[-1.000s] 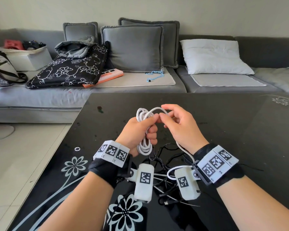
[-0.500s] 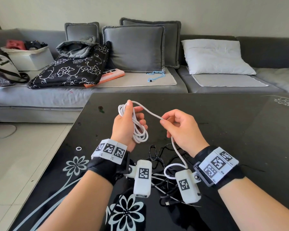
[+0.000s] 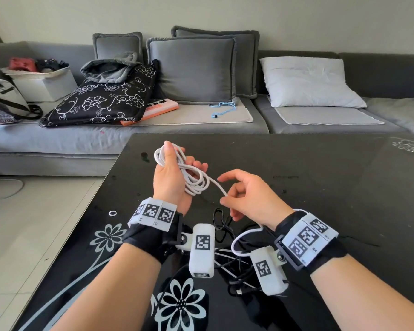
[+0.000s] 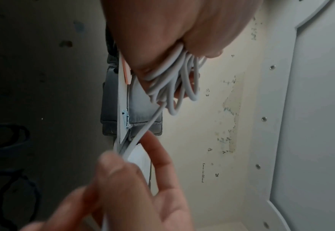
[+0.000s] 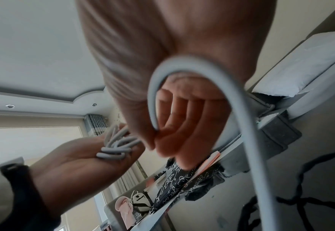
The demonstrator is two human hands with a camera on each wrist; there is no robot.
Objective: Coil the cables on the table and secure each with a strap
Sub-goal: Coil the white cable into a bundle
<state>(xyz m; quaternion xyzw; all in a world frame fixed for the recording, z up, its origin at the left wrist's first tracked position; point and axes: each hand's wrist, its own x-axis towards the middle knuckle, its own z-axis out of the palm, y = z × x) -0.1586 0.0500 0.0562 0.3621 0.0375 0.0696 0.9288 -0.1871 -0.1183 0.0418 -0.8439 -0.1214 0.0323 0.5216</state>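
My left hand (image 3: 181,161) is raised over the black table (image 3: 320,187), gripping a coil of white cable (image 3: 193,179) whose loops pass over the thumb and across the palm. The loops (image 4: 174,78) hang bunched below the palm in the left wrist view. A free strand runs from the coil to my right hand (image 3: 225,192), which pinches it between thumb and fingers with the index finger stretched out. Behind that hand the strand (image 5: 241,101) arches past the wrist and drops to the table. A small white ring (image 3: 112,213) lies on the table to the left.
A tangle of black cables (image 3: 225,225) lies on the table under both wrists, with a plug end (image 3: 239,292) near me. The table's left edge (image 3: 89,211) drops to a tiled floor. A grey sofa (image 3: 201,120) with cushions stands beyond the far edge.
The hands were together at the coil a second ago and have drawn apart. My left hand moved left with the coil; my right hand slid down the strand and lowered, its index finger now extended.
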